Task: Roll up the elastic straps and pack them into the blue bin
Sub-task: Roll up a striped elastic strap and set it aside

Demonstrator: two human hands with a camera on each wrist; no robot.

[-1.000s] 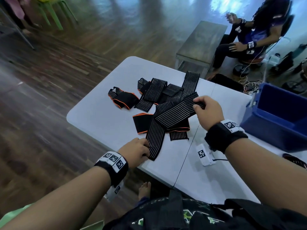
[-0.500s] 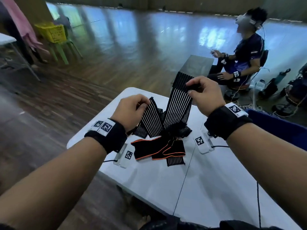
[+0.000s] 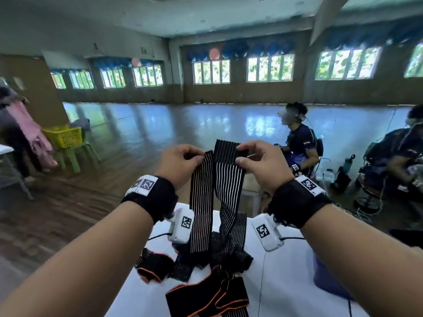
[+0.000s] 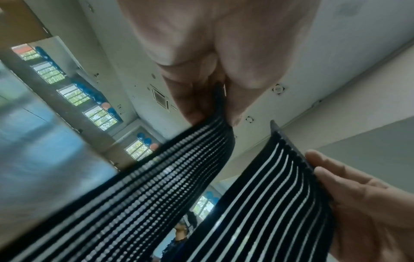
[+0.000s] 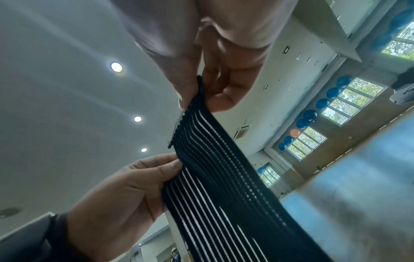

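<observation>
A: Where is the strap?

B: The striped elastic strap (image 3: 225, 179) is held up in the air above the white table (image 3: 281, 291), both ends raised at chest height. It is black with thin white lines. From each end a length hangs down, and the two lengths run down toward the pile of straps (image 3: 206, 268) on the table.

A: What does the left hand do?

B: The left hand (image 3: 180, 164) pinches one end of it. In the left wrist view the thumb and fingertips (image 4: 192, 104) are closed on the fabric edge, the other fingers curled.

A: And the right?

B: The right hand (image 3: 261, 165) grips the other end, the wider one that stands up above its fingers. The right wrist view shows the thumb pressed against the forefinger with the strap's end between them.

A: Are the two hands close?

B: Near each other, not touching; the two strap lengths hang between them.

A: The bin?

B: The blue bin (image 3: 327, 280) shows only as a corner at the right of the table, under the right forearm. I cannot see what it holds.

A: What else lies on the table?

B: An orange-trimmed black sleeve (image 3: 206, 298) at the near edge, and another orange-edged piece (image 3: 153, 267) to the left of the pile.
</observation>
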